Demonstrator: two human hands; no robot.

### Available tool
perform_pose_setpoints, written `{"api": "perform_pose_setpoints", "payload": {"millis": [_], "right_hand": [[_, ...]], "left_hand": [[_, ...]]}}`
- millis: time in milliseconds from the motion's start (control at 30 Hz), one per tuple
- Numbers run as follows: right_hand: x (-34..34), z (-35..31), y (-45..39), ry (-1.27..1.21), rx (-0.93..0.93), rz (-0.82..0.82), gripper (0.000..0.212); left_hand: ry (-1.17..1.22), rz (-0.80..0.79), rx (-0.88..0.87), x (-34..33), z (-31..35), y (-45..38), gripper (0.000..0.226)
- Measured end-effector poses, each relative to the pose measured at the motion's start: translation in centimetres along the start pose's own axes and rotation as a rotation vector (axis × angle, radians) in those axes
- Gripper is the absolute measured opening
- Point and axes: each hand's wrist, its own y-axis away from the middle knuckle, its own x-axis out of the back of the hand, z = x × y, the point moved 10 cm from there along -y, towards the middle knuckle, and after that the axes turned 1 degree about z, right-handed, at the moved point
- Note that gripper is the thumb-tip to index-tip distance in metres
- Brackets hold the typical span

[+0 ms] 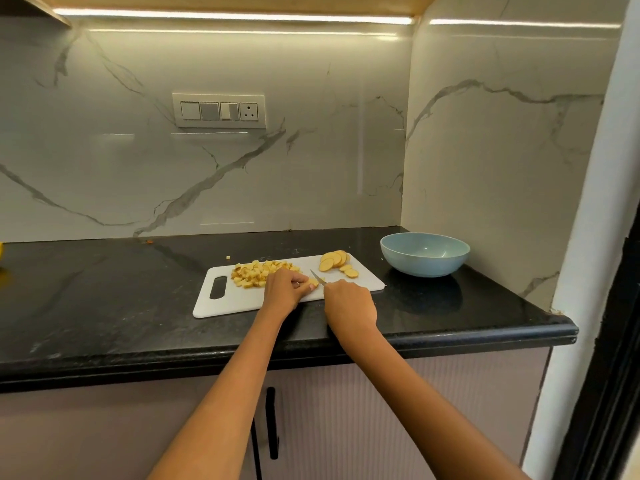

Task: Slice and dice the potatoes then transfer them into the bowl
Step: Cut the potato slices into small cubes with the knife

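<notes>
Left hand (pixel 284 287) pins potato slices (pixel 313 283) on the cutting board (pixel 228 303) so the right hand (pixel 349 301), gripping the knife (pixel 317 276), dices safely; bowl (pixel 425 254) waits nearby.

The right hand (pixel 349 301) covers the knife (pixel 317 276) handle, so only the blade shows. The potato piece (pixel 313 282) under the left hand's (pixel 284 289) fingers is mostly hidden. At nine o'clock, a yellow object (pixel 1 251) is cut off by the edge.
</notes>
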Motion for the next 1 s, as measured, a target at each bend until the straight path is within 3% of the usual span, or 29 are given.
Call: {"api": "perform_pose_setpoints", "payload": {"millis": [333,567,667,867,1000], "right_hand": [[0.1,0.1,0.7,-0.058,-0.011,0.018,0.024],[0.4,0.0,-0.1,-0.039,0.004,0.032,0.026],[0.1,-0.4,-1.0,-0.037,0.027,0.010,0.025],[0.1,-0.7,0.4,0.026,0.077,0.034,0.032],[-0.1,-0.7,0.0,0.035,0.028,0.040,0.027]], "left_hand": [[0.036,0.020,0.042,0.1,-0.4,-0.1,0.020],[0.017,0.007,-0.001,0.7,0.1,-0.2,0.005],[-0.007,-0.012,-0.007,0.4,0.1,-0.1,0.013],[-0.001,0.012,-0.010,0.6,0.2,0.0,0.005],[0.025,0.030,0.006,0.6,0.0,0.0,0.012]]}}
